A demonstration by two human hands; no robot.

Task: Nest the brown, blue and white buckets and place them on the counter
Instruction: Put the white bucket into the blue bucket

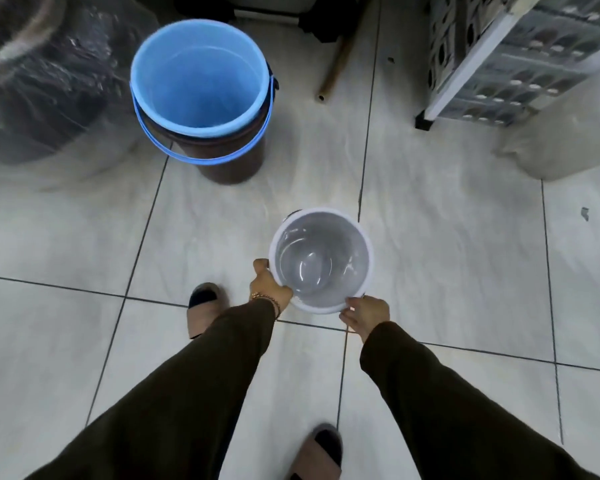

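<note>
A small white bucket [321, 259] is held upright over the tiled floor, its mouth facing me. My left hand [269, 287] grips its rim on the left side, and my right hand [366, 315] grips the near rim on the right. Farther away, at upper left, the blue bucket [198, 77] sits nested inside the brown bucket [236, 161], which stands on the floor. The blue handle hangs down over the brown wall. No counter is in view.
A large bundle wrapped in clear plastic [39, 81] lies at far left. A white-framed rack [499, 57] stands at upper right with a pale sack [561, 147] beside it. A wooden stick [336, 64] lies behind the buckets. My sandalled feet [205, 306] stand on grey tiles.
</note>
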